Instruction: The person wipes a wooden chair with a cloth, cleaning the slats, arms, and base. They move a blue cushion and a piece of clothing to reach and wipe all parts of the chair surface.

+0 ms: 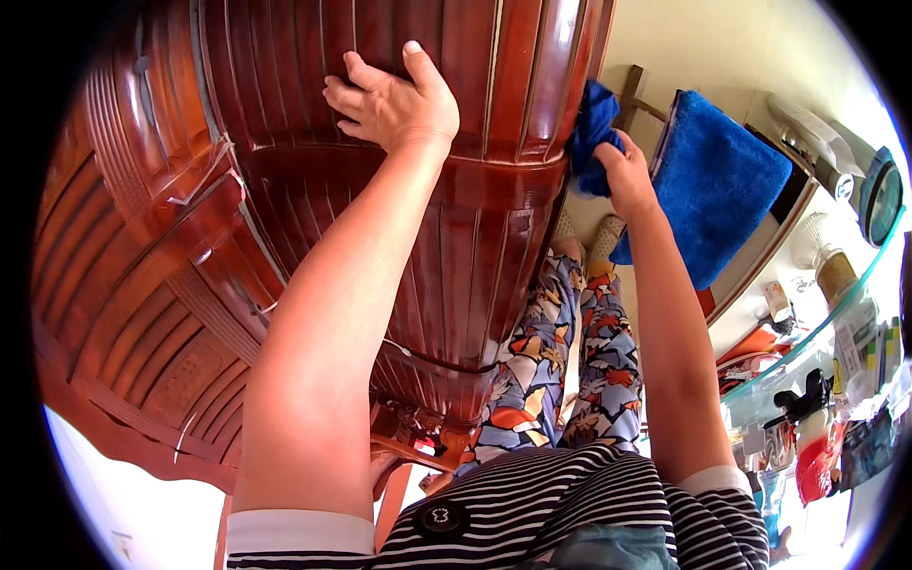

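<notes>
My left hand (399,107) is over the slatted seat of a glossy red-brown wooden bench (456,50), its fingers apart and nothing in them. Whether it rests on the slats or is just above them, I cannot tell. Beyond the bench's right edge, my right hand (628,174) grips a bunched dark blue cloth (597,125). The cloth hangs beside the rounded wooden edge; contact with it is unclear. Part of the cloth is hidden behind my fingers.
The carved backrest (192,363) rises on the left, with a pale string (203,174) on it. A bright blue plush textile (719,185) lies to the right. Beyond it, a glass-topped table (819,349) carries several small items. My patterned trouser legs (609,349) stand beside the bench.
</notes>
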Action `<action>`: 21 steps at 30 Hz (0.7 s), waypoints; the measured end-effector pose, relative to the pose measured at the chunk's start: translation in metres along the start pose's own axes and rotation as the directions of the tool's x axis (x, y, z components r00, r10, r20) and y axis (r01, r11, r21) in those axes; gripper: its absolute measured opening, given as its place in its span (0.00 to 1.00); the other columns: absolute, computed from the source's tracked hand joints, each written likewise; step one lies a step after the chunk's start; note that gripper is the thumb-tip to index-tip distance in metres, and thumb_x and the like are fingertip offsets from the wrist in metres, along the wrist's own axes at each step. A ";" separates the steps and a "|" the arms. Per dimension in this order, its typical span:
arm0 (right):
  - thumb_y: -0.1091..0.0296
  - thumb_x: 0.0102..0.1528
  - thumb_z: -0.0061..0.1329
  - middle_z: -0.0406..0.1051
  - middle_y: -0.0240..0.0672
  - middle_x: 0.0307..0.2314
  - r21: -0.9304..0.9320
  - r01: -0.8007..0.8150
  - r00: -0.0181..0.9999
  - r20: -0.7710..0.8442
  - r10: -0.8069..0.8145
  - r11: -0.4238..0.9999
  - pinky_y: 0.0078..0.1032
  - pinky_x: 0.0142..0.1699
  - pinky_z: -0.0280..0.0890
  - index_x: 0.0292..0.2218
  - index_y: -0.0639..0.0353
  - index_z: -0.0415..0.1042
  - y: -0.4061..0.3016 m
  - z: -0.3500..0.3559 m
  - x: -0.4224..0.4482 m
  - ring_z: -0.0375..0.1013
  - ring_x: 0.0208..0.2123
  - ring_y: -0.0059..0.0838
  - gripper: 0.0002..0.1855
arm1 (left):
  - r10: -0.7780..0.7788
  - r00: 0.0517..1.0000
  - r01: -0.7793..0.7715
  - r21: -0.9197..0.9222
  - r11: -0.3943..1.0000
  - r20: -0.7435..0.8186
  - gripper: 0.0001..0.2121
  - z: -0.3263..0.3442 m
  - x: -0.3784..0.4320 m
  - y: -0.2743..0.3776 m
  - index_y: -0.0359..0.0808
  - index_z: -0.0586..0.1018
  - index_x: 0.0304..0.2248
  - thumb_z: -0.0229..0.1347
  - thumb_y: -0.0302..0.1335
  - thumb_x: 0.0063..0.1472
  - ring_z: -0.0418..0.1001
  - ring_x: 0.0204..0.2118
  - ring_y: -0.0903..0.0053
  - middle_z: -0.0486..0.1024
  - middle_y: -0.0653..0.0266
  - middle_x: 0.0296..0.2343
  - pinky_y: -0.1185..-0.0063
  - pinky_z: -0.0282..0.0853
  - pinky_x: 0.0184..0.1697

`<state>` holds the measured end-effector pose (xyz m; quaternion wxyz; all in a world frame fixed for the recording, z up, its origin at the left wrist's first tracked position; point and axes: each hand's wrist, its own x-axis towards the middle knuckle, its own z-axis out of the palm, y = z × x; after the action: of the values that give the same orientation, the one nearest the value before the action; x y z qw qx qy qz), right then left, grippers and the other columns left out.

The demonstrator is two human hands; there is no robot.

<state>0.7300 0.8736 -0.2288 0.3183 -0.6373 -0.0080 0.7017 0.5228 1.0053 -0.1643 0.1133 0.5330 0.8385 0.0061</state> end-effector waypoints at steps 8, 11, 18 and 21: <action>0.75 0.47 0.44 0.68 0.25 0.22 -0.112 0.138 0.990 0.002 -0.138 0.984 0.15 0.26 0.59 0.40 0.70 0.68 -0.005 0.027 -0.038 0.64 0.21 0.16 0.17 | -0.013 1.000 0.013 -0.003 1.000 -0.013 0.38 -0.002 -0.001 -0.008 0.30 0.45 0.57 0.40 0.52 0.59 0.31 0.63 0.49 0.34 0.34 0.57 0.49 0.34 0.60; 0.73 0.45 0.44 0.67 0.26 0.21 -0.324 0.288 0.957 0.057 -0.285 0.901 0.14 0.26 0.57 0.40 0.72 0.69 -0.014 0.029 -0.052 0.62 0.22 0.13 0.19 | 0.002 1.000 -0.002 -0.007 1.000 -0.023 0.38 -0.003 0.001 -0.009 0.29 0.45 0.57 0.40 0.52 0.59 0.31 0.62 0.49 0.35 0.34 0.57 0.48 0.33 0.60; 0.73 0.45 0.44 0.64 0.25 0.17 -0.121 0.132 0.987 -0.078 -0.142 0.984 0.16 0.26 0.58 0.32 0.69 0.70 0.008 0.019 -0.018 0.61 0.20 0.16 0.11 | 0.016 0.999 -0.017 -0.033 0.999 -0.031 0.39 0.000 0.002 -0.002 0.29 0.46 0.57 0.40 0.52 0.59 0.33 0.62 0.49 0.36 0.34 0.57 0.50 0.34 0.61; 0.73 0.45 0.43 0.66 0.27 0.21 -0.300 0.350 0.934 0.039 -0.355 0.887 0.18 0.30 0.60 0.29 0.67 0.69 -0.001 0.028 -0.041 0.62 0.23 0.19 0.09 | 0.014 0.998 -0.016 -0.032 0.999 -0.058 0.38 0.002 0.005 -0.006 0.29 0.47 0.57 0.40 0.53 0.59 0.34 0.62 0.50 0.39 0.35 0.57 0.50 0.35 0.61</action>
<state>0.7046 0.8665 -0.1868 0.3389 -0.6722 -0.2282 0.6174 0.5156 1.0073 -0.1679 0.0977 0.5370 0.8371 0.0360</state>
